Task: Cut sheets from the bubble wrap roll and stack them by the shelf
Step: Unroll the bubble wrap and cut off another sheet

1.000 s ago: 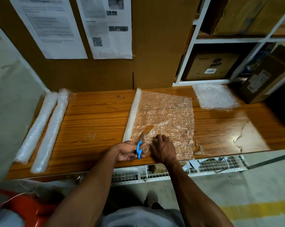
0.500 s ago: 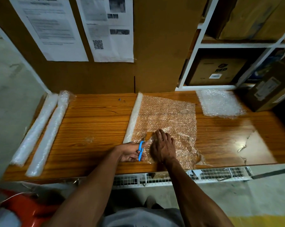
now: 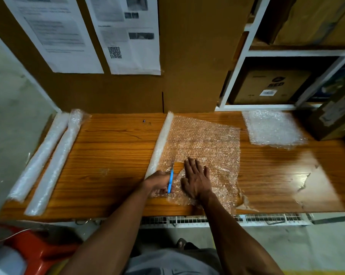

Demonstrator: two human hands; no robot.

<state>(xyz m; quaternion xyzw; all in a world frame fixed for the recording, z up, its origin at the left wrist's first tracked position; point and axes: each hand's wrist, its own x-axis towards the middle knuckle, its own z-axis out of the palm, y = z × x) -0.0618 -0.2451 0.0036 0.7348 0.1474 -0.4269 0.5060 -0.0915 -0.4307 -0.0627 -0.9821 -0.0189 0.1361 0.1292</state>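
Step in hand: cutting sheet free. Left hand [image 3: 160, 183], fingers curled round blue-handled scissors [image 3: 170, 180], blades in unrolled bubble wrap [image 3: 203, 143] at frame centre, beside bubble wrap roll [image 3: 161, 141]. Right hand [image 3: 196, 178] pressed flat on wrap. Cut sheets [image 3: 271, 127] lie upper right beside shelf [image 3: 237, 76]. Next: drive cut toward far edge of desk [image 3: 112, 155].

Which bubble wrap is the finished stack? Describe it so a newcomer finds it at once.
Start at the white shelf at the right back of the wooden table. Just in front of its lowest board lies the stack of cut sheets, flat and whitish. Unlike the partly unrolled roll mid-table and the two spare rolls at left, it is loose, square and untouched by either hand.
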